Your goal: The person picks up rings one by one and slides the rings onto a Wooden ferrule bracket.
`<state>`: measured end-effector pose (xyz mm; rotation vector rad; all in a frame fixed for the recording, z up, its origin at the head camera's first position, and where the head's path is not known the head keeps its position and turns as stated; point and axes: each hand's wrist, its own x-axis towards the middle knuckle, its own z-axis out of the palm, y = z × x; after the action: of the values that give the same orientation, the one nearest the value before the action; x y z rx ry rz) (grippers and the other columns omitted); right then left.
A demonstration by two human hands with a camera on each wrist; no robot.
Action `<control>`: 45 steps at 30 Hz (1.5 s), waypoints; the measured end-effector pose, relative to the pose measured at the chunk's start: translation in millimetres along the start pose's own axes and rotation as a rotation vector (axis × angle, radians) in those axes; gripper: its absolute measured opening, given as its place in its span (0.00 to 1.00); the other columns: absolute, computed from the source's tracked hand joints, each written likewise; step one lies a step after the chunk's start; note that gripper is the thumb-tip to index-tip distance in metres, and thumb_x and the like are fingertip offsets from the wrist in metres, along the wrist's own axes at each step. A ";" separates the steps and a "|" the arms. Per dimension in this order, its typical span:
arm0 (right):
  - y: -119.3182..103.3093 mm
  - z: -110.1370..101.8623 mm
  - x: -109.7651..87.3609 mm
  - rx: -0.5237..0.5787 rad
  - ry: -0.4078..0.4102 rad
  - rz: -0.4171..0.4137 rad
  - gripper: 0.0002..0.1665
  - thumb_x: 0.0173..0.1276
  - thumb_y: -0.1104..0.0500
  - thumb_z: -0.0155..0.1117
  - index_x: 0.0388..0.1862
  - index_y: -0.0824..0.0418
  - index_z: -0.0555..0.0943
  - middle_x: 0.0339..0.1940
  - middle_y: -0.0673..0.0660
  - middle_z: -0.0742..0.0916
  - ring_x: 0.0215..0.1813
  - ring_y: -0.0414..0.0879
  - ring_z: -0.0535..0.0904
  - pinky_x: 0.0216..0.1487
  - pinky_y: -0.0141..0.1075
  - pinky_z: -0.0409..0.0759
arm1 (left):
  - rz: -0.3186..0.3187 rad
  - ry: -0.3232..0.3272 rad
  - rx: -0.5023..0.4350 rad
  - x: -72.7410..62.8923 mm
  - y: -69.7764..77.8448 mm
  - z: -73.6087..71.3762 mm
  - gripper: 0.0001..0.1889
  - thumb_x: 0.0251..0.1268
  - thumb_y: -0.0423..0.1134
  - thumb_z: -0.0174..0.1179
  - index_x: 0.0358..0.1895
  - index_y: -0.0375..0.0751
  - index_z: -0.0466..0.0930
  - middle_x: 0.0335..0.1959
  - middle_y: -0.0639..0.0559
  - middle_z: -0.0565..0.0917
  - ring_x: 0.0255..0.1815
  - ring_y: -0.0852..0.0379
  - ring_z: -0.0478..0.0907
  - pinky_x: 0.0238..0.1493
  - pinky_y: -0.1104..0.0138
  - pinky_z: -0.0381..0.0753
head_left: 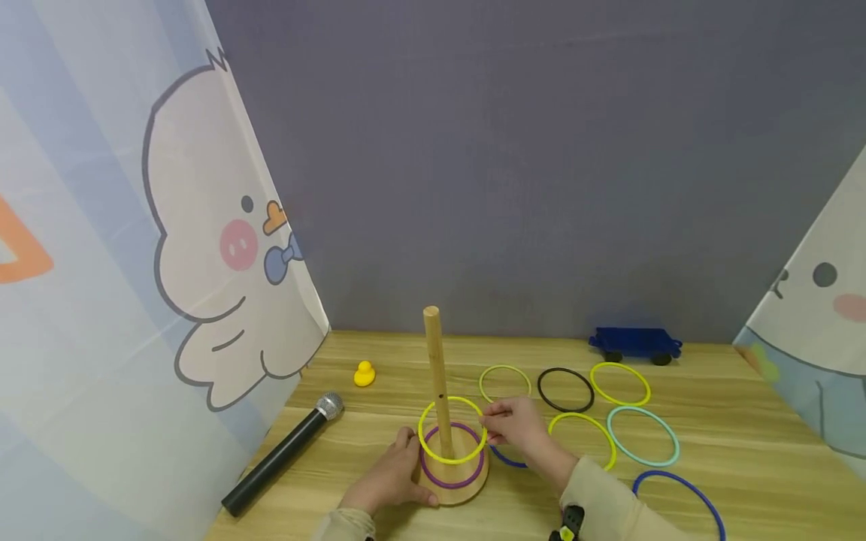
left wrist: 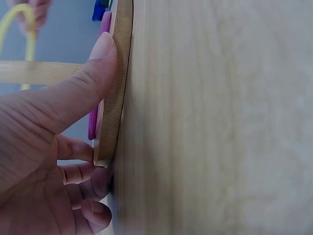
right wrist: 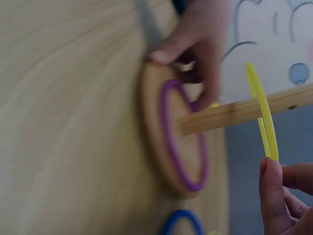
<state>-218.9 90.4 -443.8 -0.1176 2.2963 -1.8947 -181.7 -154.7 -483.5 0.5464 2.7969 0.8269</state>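
A wooden peg (head_left: 436, 361) rises from a round wooden base (head_left: 455, 496) on the table. Around the foot of the peg, a purple ring (right wrist: 167, 128) lies on the base. My right hand (head_left: 519, 430) pinches a yellow ring (right wrist: 268, 115) between thumb and fingers. That ring encircles the peg and hangs above the purple one, as the right wrist view shows. My left hand (head_left: 389, 475) grips the base's left edge, its thumb (left wrist: 100, 63) on the near side and its fingers around the far side.
To the right lie several rings, among them a black ring (head_left: 566, 411), a turquoise ring (head_left: 676, 443) and a blue ring (head_left: 700, 492). A microphone (head_left: 277, 462) and a yellow rubber duck (head_left: 364, 374) are at the left. A blue toy wagon (head_left: 634, 343) stands by the back wall.
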 end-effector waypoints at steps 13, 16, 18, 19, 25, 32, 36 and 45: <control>42.9 4.8 9.6 -0.200 0.050 -0.076 0.04 0.59 0.70 0.68 0.33 0.71 0.83 0.22 0.56 0.85 0.19 0.44 0.80 0.22 0.37 0.84 | 0.007 -0.006 0.014 0.1 -0.8 -1.2 0.59 0.38 0.55 0.78 0.70 0.22 0.57 0.62 0.35 0.62 0.60 0.32 0.70 0.62 0.45 0.72; 39.1 -12.8 15.5 -0.423 0.125 -0.171 0.02 0.58 0.67 0.70 0.30 0.67 0.85 0.21 0.54 0.85 0.21 0.44 0.80 0.23 0.37 0.82 | 0.012 0.000 0.016 0.9 -0.8 -0.8 0.59 0.38 0.55 0.78 0.70 0.23 0.57 0.62 0.35 0.63 0.60 0.33 0.70 0.62 0.45 0.72; 37.7 -26.5 20.6 -0.585 0.187 -0.227 0.01 0.56 0.67 0.72 0.27 0.64 0.86 0.22 0.53 0.86 0.24 0.45 0.80 0.29 0.40 0.82 | 0.009 0.003 0.020 0.8 -0.8 -0.9 0.59 0.37 0.56 0.78 0.70 0.23 0.57 0.62 0.36 0.63 0.60 0.33 0.70 0.62 0.45 0.72; 38.1 -33.2 23.4 -0.668 0.213 -0.253 0.02 0.55 0.67 0.73 0.26 0.63 0.86 0.22 0.53 0.85 0.25 0.45 0.79 0.31 0.41 0.81 | 0.005 0.002 0.022 0.7 -1.1 -0.7 0.59 0.38 0.56 0.78 0.70 0.23 0.57 0.62 0.36 0.63 0.60 0.33 0.70 0.62 0.45 0.72; 45.5 -59.3 33.2 -0.943 0.193 -0.236 0.16 0.48 0.68 0.76 0.13 0.60 0.77 0.15 0.49 0.77 0.22 0.44 0.71 0.24 0.38 0.72 | 0.003 -0.001 0.025 0.5 -1.4 -1.2 0.59 0.38 0.56 0.78 0.70 0.24 0.57 0.62 0.36 0.63 0.60 0.33 0.70 0.62 0.46 0.72; 52.9 -63.8 34.4 -1.015 0.183 -0.183 0.26 0.49 0.73 0.65 0.07 0.54 0.61 0.10 0.47 0.65 0.18 0.43 0.60 0.20 0.32 0.60 | 0.000 -0.003 0.026 1.0 -0.6 0.9 0.59 0.37 0.55 0.78 0.70 0.25 0.58 0.62 0.37 0.63 0.60 0.34 0.70 0.62 0.46 0.73; 50.5 -65.4 29.9 -0.989 0.182 -0.168 0.25 0.48 0.72 0.61 0.07 0.54 0.60 0.09 0.47 0.63 0.17 0.42 0.58 0.20 0.31 0.58 | -0.003 -0.004 0.023 1.1 -0.2 1.7 0.59 0.37 0.55 0.78 0.70 0.25 0.57 0.63 0.37 0.63 0.60 0.33 0.70 0.62 0.45 0.72; 16.3 -84.4 14.7 -0.764 0.103 -0.169 0.18 0.57 0.68 0.65 0.12 0.57 0.72 0.12 0.44 0.71 0.15 0.38 0.63 0.20 0.30 0.62 | -0.002 -0.006 0.006 1.3 -3.0 2.8 0.59 0.38 0.55 0.78 0.71 0.25 0.56 0.64 0.35 0.61 0.62 0.31 0.68 0.62 0.44 0.71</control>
<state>-247.5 172.8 -445.3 -0.3140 3.0312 -0.9858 -183.0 -155.2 -487.6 0.5457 2.7950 0.8152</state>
